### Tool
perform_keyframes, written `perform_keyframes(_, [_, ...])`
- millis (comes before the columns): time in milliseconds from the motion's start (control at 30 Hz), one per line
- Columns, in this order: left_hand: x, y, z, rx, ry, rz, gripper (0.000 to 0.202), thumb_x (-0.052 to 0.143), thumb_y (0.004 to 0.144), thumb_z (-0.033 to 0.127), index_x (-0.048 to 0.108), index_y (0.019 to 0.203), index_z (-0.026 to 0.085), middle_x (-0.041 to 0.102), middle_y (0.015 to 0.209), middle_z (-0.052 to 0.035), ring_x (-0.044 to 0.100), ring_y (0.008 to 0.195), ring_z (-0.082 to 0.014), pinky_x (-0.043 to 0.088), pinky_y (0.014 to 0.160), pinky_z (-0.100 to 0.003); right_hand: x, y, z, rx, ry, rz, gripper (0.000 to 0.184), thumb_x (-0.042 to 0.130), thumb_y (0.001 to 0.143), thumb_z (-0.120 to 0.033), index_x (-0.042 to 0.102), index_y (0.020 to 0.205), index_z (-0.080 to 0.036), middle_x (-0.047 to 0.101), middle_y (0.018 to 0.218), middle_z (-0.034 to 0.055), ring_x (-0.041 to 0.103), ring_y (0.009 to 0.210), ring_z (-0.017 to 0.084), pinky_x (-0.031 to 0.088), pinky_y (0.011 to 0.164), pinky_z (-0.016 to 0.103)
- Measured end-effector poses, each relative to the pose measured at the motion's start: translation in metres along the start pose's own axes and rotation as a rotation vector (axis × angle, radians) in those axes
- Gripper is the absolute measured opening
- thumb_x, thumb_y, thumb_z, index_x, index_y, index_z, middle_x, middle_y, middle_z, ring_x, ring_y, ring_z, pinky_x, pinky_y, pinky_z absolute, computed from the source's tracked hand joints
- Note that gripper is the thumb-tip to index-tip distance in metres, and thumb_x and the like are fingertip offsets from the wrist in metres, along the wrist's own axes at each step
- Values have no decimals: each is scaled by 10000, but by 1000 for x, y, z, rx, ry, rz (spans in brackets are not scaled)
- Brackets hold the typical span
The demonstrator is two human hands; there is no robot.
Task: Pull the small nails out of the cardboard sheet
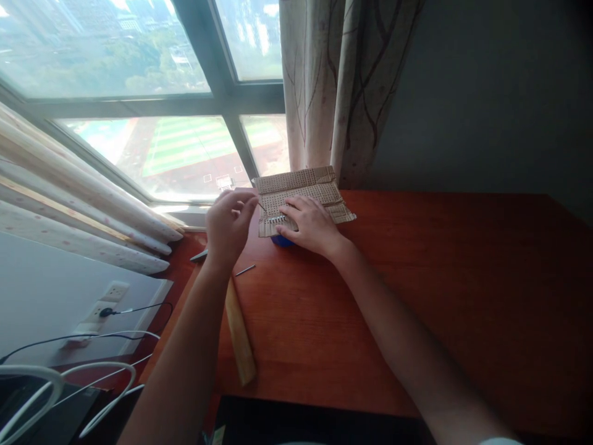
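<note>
A piece of brown cardboard (296, 180) with rows of small holes lies tilted over a blue object (281, 241), most of which is hidden. Along its near left part runs a short row of white marks (277, 219), too small to make out. My left hand (231, 219) is closed in a pinch at the cardboard's left edge, on a thin dark rod (262, 206) that points at the sheet. Fingers spread, my right hand (311, 222) rests flat on the cardboard. A slim metal rod (245, 270) lies on the table nearby.
On the reddish wooden table (370, 321) lies a wooden handle (239, 337); a grey metal piece (199, 255) shows beyond my left forearm. Window and curtains (315, 80) stand behind. Cables (111, 364) and a wall socket (102, 309) are at the left.
</note>
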State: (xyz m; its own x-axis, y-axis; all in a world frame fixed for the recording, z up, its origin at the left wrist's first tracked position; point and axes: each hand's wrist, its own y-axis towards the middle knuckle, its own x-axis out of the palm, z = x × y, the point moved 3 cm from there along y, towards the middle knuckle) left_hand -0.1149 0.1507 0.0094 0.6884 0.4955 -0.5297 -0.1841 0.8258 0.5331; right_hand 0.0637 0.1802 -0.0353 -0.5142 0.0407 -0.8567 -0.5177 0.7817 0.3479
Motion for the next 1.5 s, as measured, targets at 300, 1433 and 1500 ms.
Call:
perform_keyframes(300, [-38, -27, -18, -60, 66, 2, 222, 666, 859, 359, 734, 995, 196, 749, 930, -29, 652, 730, -133, 520, 672, -251, 3, 1, 2, 3, 3, 0, 493, 579, 953, -497, 656, 1318, -175, 575, 1456, 128, 464, 1376, 289, 304, 1188, 478])
perform_keyframes(1433, [13, -18, -15, 97, 164, -305, 187, 647, 825, 341, 762, 838, 195, 706, 854, -42, 599, 704, -153, 456, 654, -276, 2, 1, 2, -3, 8, -6, 501, 568, 966, -488, 648, 1334, -158, 559, 1474, 135, 450, 1389, 301, 295, 1190, 474])
perform_keyframes(1500, [16, -14, -15, 128, 146, -280, 172, 646, 827, 326, 747, 792, 192, 696, 832, -40, 591, 702, -151, 453, 659, -277, 3, 2, 2, 0, 6, -7, 505, 568, 966, -488, 647, 1338, -156, 556, 1477, 136, 447, 1392, 303, 293, 1191, 474])
